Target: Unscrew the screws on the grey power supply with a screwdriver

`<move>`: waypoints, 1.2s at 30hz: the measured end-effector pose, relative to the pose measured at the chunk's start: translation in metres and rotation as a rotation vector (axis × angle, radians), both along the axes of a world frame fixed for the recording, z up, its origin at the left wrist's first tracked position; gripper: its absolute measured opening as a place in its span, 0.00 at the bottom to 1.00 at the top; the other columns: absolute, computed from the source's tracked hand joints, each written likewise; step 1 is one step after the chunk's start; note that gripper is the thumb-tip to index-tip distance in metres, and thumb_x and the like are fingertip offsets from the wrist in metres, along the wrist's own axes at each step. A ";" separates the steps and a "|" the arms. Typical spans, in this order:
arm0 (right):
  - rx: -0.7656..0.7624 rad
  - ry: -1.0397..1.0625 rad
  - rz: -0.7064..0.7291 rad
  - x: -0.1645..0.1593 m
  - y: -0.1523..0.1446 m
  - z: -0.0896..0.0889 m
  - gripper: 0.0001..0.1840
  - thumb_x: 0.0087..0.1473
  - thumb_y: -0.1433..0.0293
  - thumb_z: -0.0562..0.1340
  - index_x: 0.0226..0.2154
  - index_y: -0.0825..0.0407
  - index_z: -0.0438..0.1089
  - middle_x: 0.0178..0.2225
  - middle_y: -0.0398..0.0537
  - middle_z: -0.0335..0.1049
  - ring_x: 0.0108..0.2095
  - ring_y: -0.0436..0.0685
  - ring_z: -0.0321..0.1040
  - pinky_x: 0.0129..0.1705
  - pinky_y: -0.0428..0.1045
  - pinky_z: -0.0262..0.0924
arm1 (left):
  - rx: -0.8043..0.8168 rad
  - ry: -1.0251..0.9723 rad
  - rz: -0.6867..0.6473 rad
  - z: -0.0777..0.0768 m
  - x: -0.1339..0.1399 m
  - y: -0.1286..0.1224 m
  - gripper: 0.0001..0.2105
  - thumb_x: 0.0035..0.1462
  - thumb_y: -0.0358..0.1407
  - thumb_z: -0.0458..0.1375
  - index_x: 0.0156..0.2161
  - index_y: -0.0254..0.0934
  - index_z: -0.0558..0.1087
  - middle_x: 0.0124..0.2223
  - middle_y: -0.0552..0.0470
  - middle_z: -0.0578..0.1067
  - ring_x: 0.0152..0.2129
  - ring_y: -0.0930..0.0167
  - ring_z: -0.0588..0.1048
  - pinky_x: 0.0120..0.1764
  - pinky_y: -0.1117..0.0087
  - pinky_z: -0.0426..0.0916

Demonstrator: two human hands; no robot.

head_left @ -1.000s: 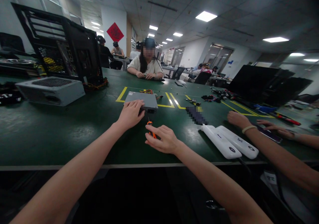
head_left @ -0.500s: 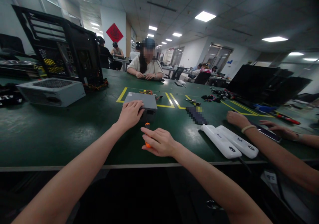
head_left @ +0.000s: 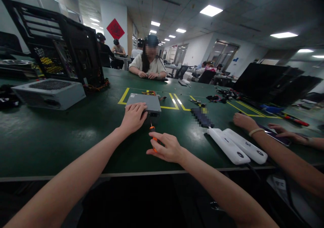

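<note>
A grey computer power supply (head_left: 152, 103) lies on the green table, its socket side toward me. Over its near left edge my left hand (head_left: 134, 117) is closed, fingers across the top and thumb by the near face. My right hand (head_left: 168, 148) holds an orange and black screwdriver (head_left: 152, 130) around its handle. The thin shaft points away from me at the lower front of the power supply; whether the tip touches it I cannot tell. Coloured cables (head_left: 150, 93) come out behind the unit.
A second power supply (head_left: 50, 94) and a black computer case (head_left: 68, 49) stand at left. To the right are two white devices (head_left: 229, 147), a dark pixelated object (head_left: 201, 117) and another person's hands (head_left: 244, 121). A person (head_left: 148, 64) sits opposite.
My right hand and the screwdriver have shifted slightly right and down, and the screwdriver now leans more. More of its shaft shows. My left hand stays on the power supply. The view has tilted a little.
</note>
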State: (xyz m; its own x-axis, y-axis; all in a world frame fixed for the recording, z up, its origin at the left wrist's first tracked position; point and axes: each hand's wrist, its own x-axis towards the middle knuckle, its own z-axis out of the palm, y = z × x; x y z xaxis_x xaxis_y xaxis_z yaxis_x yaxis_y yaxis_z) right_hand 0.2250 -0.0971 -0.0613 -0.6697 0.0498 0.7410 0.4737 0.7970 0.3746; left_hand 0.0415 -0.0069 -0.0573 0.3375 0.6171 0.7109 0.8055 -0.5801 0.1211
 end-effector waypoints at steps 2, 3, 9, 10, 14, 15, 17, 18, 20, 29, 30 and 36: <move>-0.036 -0.010 0.029 -0.001 0.000 -0.001 0.17 0.56 0.58 0.58 0.38 0.56 0.61 0.40 0.57 0.70 0.30 0.49 0.69 0.28 0.43 0.63 | -0.001 -0.005 -0.002 0.000 0.000 0.001 0.11 0.62 0.37 0.47 0.47 0.39 0.67 0.54 0.48 0.70 0.51 0.63 0.66 0.52 0.58 0.54; -0.061 -0.029 0.039 -0.001 0.000 -0.001 0.18 0.56 0.58 0.57 0.39 0.57 0.61 0.41 0.58 0.70 0.32 0.50 0.70 0.29 0.43 0.64 | 0.000 -0.006 -0.003 0.000 0.000 0.001 0.11 0.62 0.37 0.47 0.46 0.39 0.67 0.54 0.48 0.70 0.51 0.63 0.66 0.51 0.58 0.54; -0.128 -0.206 -0.021 -0.005 -0.003 0.002 0.19 0.59 0.61 0.53 0.49 0.54 0.58 0.44 0.60 0.68 0.37 0.54 0.71 0.34 0.46 0.66 | -0.003 -0.002 -0.009 0.001 0.000 0.002 0.11 0.62 0.37 0.47 0.46 0.38 0.67 0.53 0.48 0.71 0.51 0.63 0.66 0.51 0.58 0.54; -0.118 -0.197 -0.018 -0.006 -0.002 0.001 0.19 0.59 0.60 0.54 0.48 0.54 0.59 0.44 0.60 0.68 0.36 0.53 0.71 0.33 0.46 0.66 | -0.005 -0.004 -0.010 0.001 0.000 0.002 0.11 0.62 0.37 0.47 0.46 0.38 0.67 0.53 0.48 0.70 0.51 0.63 0.66 0.51 0.58 0.54; -0.121 -0.086 0.049 -0.007 0.003 -0.006 0.18 0.56 0.59 0.57 0.41 0.56 0.58 0.43 0.61 0.70 0.33 0.52 0.71 0.31 0.45 0.67 | -0.017 -0.018 -0.015 0.002 0.000 0.001 0.11 0.61 0.37 0.47 0.46 0.38 0.67 0.54 0.48 0.70 0.50 0.63 0.66 0.51 0.58 0.54; -0.141 -0.062 0.059 -0.007 0.003 -0.007 0.19 0.56 0.58 0.57 0.41 0.57 0.58 0.43 0.61 0.70 0.35 0.53 0.72 0.31 0.45 0.67 | -0.021 -0.021 -0.015 0.002 0.000 0.001 0.11 0.61 0.37 0.48 0.46 0.38 0.67 0.53 0.47 0.70 0.50 0.62 0.66 0.51 0.58 0.54; -0.190 -0.049 0.072 -0.006 0.003 -0.007 0.21 0.56 0.57 0.56 0.43 0.58 0.57 0.43 0.63 0.69 0.39 0.55 0.71 0.33 0.46 0.68 | -0.026 -0.025 -0.018 0.002 -0.001 0.002 0.11 0.61 0.37 0.48 0.46 0.38 0.67 0.53 0.47 0.71 0.50 0.63 0.66 0.51 0.58 0.54; -0.213 -0.063 0.068 -0.006 0.003 -0.006 0.22 0.57 0.57 0.55 0.45 0.59 0.57 0.44 0.64 0.68 0.41 0.56 0.71 0.34 0.46 0.68 | -0.025 -0.026 -0.021 0.002 -0.001 0.002 0.11 0.61 0.37 0.48 0.46 0.38 0.67 0.53 0.47 0.71 0.50 0.63 0.66 0.51 0.58 0.54; -0.231 -0.132 0.038 -0.006 0.001 -0.002 0.22 0.58 0.59 0.53 0.48 0.59 0.57 0.46 0.64 0.66 0.43 0.57 0.70 0.35 0.47 0.68 | -0.021 -0.028 -0.027 0.002 -0.002 0.001 0.11 0.61 0.37 0.47 0.46 0.38 0.67 0.53 0.47 0.71 0.50 0.63 0.66 0.51 0.58 0.54; -0.101 -0.144 0.036 -0.008 0.002 -0.007 0.17 0.55 0.60 0.59 0.40 0.56 0.61 0.44 0.60 0.70 0.34 0.52 0.72 0.35 0.46 0.68 | -0.012 -0.031 -0.018 0.002 -0.002 0.000 0.12 0.61 0.37 0.47 0.47 0.37 0.67 0.53 0.47 0.71 0.49 0.62 0.66 0.50 0.58 0.55; -0.112 -0.114 0.049 -0.008 0.003 -0.009 0.18 0.55 0.59 0.59 0.39 0.56 0.61 0.43 0.59 0.71 0.34 0.52 0.72 0.35 0.46 0.68 | -0.012 -0.033 -0.019 0.002 -0.002 0.001 0.12 0.61 0.37 0.47 0.47 0.37 0.67 0.53 0.47 0.71 0.49 0.62 0.66 0.50 0.58 0.55; -0.163 -0.157 0.035 -0.008 0.000 -0.003 0.22 0.56 0.61 0.56 0.47 0.60 0.60 0.44 0.63 0.69 0.44 0.57 0.70 0.40 0.49 0.68 | -0.023 -0.046 -0.026 0.002 -0.002 0.001 0.12 0.62 0.37 0.46 0.46 0.38 0.67 0.53 0.47 0.71 0.50 0.63 0.66 0.51 0.58 0.55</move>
State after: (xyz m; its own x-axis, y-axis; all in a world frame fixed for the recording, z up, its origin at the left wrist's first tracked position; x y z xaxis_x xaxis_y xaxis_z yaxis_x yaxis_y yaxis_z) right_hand 0.2172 -0.0970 -0.0639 -0.7792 0.1352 0.6120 0.3912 0.8678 0.3064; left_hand 0.0395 -0.0060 -0.0553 0.3215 0.6249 0.7115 0.7833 -0.5977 0.1710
